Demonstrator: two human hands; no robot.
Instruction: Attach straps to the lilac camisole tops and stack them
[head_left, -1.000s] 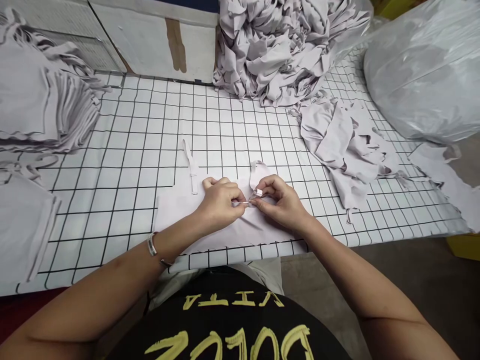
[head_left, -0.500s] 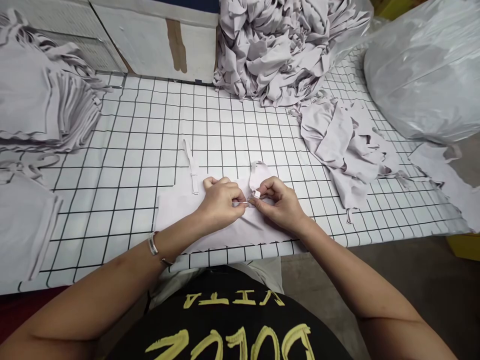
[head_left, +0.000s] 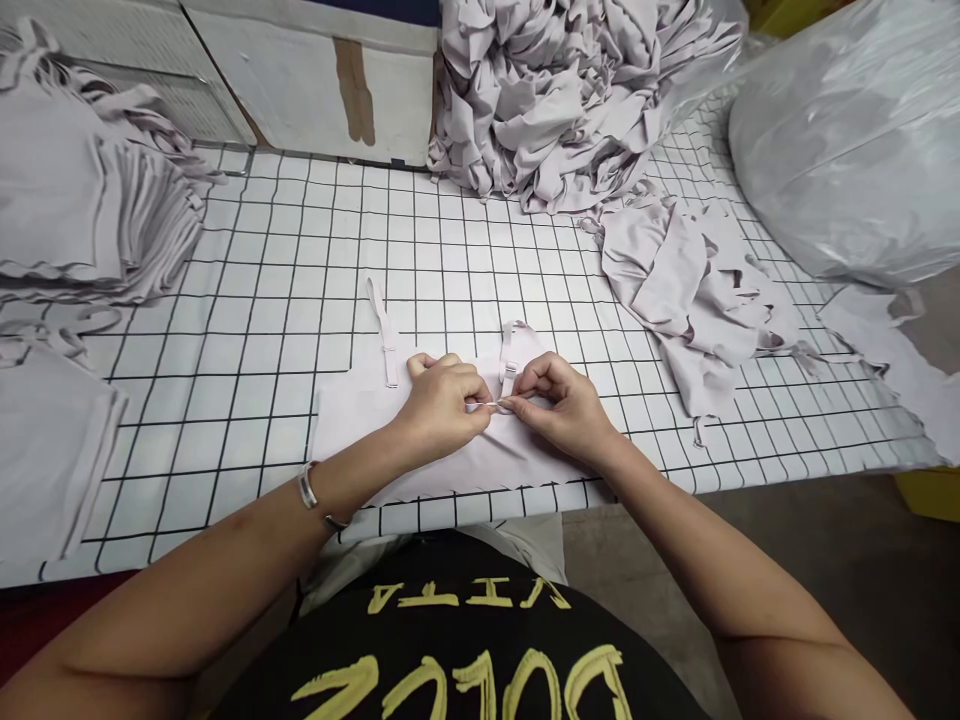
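Even, bright overhead light; soft shadows beneath the hands. Glare streaks the plastic bag (head_left: pixel 847 140) at two o'clock. Grid lines on the surface (head_left: pixel 300 250) bow toward the edges; focus is sharp.

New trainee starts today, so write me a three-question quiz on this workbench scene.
1. True or false: both the left hand and the right hand pinch the strap of the flat garment.
2. The crumpled pile lies: A) at the far side of the table; B) on the lap; C) under the hands.
3. What pattern covers the table?
Key: 1 true; 2 A; 3 black grid on white.
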